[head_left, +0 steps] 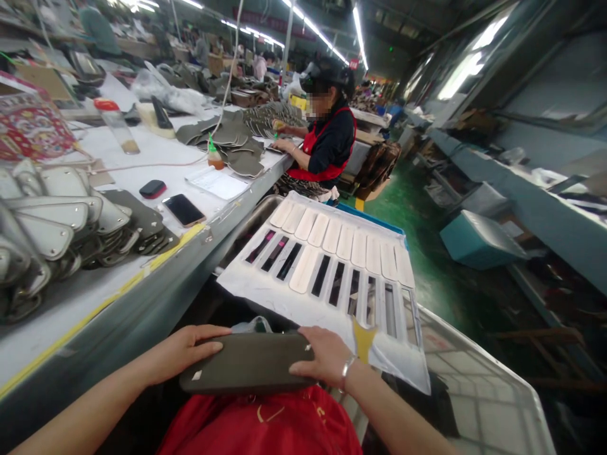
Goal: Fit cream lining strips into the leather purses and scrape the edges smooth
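My left hand [198, 347] and my right hand [322, 359] hold a dark olive oblong piece [256, 361] from its two ends, just above my red apron [265, 423]. The piece has rounded corners and a small pale patch near each end; its material cannot be made out for sure. Each thumb rests on its upper face, while the other fingers curl over the far edge and are partly hidden. Beyond my hands lies a white sheet [265, 297] with a row of pale oblong strips [344, 240] and several long slots cut through it.
On the left, a table bears a stack of olive pieces with pale backs [52, 234], a phone [184, 210], a notebook [217, 182] and a glue bottle [215, 155]. A co-worker [332, 139] in a red apron sits ahead at that table. A teal box [481, 240] stands right.
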A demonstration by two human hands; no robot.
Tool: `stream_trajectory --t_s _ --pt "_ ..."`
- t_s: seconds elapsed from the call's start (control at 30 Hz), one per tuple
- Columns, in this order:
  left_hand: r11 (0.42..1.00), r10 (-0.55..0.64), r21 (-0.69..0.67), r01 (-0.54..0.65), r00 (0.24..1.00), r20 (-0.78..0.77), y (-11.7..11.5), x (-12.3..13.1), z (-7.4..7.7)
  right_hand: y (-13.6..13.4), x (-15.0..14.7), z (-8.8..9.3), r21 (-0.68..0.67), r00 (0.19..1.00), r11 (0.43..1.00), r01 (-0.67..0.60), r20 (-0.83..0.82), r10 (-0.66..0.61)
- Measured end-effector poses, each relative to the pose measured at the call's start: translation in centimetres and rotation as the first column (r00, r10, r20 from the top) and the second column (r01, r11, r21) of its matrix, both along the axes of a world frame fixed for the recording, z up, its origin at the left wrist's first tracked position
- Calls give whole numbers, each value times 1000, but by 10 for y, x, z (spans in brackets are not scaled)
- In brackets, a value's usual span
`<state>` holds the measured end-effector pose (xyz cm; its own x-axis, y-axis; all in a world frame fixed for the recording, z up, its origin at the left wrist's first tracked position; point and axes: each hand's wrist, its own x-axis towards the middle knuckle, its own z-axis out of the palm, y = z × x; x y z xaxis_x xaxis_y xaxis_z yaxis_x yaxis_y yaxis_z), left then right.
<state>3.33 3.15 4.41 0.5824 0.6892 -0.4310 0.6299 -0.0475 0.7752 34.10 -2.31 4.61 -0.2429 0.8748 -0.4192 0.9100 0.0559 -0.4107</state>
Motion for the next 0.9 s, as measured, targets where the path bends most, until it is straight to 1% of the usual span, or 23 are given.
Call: stream_trajectory --t_s 0.07,0.13,0.2,0.3,0.4,0.47,0.57,0.67,0.77,0.83,0.9 --pt "999 40 -37 -40 999 10 -7 -8 -4 -5 16 -1 -14 999 1000 25 30 -25" --pt "997 67 -38 -66 997 26 -14 -14 -7 -1 13 -1 5 999 1000 -25 39 25" --pt "996 88 11 -88 996 20 -20 -16 -9 8 -6 0 0 994 994 -109 20 109" --pt "986 137 96 -134 990 -22 -28 -14 -9 24 -48 1 -16 977 977 -211 -22 211" --pt "973 185 142 -181 983 -16 -33 -12 -10 36 -85 2 -7 961 961 -276 -29 276" --pt "966 204 159 -203 979 11 -33 -13 -14 40 -100 4 -29 951 951 -307 -31 306" --pt "957 233 170 -235 972 30 -33 -15 -23 41 -107 4 -21 946 947 -321 -43 320" --pt "943 273 176 -282 959 73 -36 -13 -30 32 -105 -2 117 953 948 -296 -29 301" --pt "922 318 183 -340 938 141 -42 -9 -33 21 -105 -11 265 967 931 -253 29 254" --pt "906 347 193 -376 922 171 -46 -6 -34 20 -108 -15 286 969 926 -246 70 235" --pt "889 374 202 -412 906 199 -49 -4 -36 24 -112 -15 265 968 931 -250 100 231"
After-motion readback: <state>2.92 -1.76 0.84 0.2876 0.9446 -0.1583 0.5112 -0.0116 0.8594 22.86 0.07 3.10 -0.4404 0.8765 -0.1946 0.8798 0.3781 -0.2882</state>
